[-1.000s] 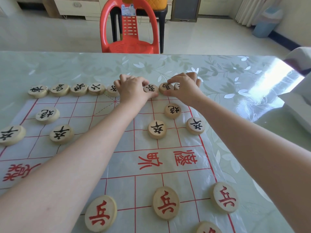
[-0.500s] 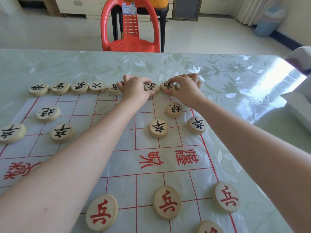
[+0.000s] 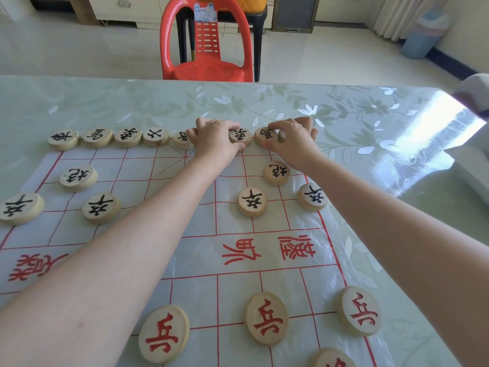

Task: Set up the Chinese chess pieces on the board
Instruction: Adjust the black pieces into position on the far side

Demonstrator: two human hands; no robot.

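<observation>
Left hand (image 3: 214, 140) pinches a black piece (image 3: 240, 135) in its fingers, right hand (image 3: 293, 144) pinches the neighbour (image 3: 265, 135), toward the table (image 3: 105, 107) far edge.

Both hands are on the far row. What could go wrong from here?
1. The left hand pinches the black elephant piece and the right hand the black horse piece, close together; sliding either could push its neighbour off line.
2. The right forearm passes close beside the edge pawn; drawing back could knock it.

Left hand (image 3: 214, 140) half-covers 1 black piece (image 3: 180, 140); bottom edge crops 1 red piece (image 3: 334, 359).
</observation>
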